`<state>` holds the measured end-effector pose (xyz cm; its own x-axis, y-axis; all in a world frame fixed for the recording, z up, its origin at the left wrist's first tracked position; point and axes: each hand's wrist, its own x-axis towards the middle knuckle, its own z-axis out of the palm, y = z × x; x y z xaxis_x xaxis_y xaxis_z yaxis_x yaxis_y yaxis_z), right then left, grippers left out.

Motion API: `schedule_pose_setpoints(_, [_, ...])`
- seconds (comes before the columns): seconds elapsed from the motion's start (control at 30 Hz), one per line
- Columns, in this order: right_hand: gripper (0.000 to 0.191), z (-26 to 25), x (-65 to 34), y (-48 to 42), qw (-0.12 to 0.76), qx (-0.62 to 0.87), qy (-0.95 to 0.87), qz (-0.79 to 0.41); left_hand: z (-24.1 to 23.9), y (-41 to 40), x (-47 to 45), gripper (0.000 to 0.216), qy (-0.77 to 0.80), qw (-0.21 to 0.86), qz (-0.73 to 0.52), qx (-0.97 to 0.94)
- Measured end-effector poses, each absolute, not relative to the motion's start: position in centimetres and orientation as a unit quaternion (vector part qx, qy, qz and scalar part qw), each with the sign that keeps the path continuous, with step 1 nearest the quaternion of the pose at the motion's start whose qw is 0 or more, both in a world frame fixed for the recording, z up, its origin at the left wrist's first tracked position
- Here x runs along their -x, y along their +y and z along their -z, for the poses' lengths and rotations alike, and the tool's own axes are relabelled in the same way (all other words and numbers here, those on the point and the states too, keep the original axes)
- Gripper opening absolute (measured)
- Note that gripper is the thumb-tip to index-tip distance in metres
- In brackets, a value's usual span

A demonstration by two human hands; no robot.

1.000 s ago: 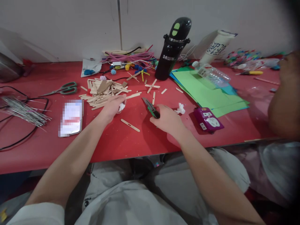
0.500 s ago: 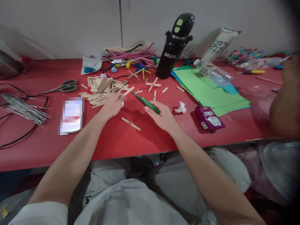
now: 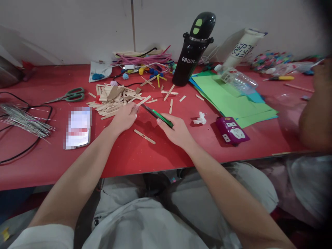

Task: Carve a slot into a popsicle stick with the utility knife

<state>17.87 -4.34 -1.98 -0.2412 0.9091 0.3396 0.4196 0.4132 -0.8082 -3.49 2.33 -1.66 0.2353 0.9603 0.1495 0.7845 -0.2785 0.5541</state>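
Note:
My left hand [image 3: 127, 117] is closed on a wooden craft stick [image 3: 144, 100], whose free end points up and to the right. In my right hand [image 3: 175, 128] is a green utility knife [image 3: 163, 117]; its dark blade reaches left to the held stick, close to my left fingertips. Whether blade and wood touch, I cannot tell. A heap of craft sticks [image 3: 111, 100] lies just behind my left hand. Nearer the table's front edge rests a single stick with a notch in its middle [image 3: 144, 136]. Two crossed sticks [image 3: 169, 92] and short cut pieces lie farther back.
Left are a phone [image 3: 78, 128], green-handled scissors [image 3: 70, 95] and a bundle of thin wires [image 3: 28, 121]. A black bottle [image 3: 193, 52] stands at the back. Rightward lie green paper sheets [image 3: 233, 97], a purple box [image 3: 231, 130] and crumpled tissue [image 3: 200, 118]. Another person's arm [image 3: 315, 110] rests far right.
My right hand has shifted slightly left with the utility knife, bringing the blade closer to the stick in my left hand. My left hand has barely moved.

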Motion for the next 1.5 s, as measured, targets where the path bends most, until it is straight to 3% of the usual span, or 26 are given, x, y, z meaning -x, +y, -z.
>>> schedule_pose_setpoints(1.5, [0.025,1.1,-16.4,-5.2,0.323,0.555,-0.729,-0.237,1.7,1.9,2.5,0.025,0.609,0.163,-0.200,-0.750])
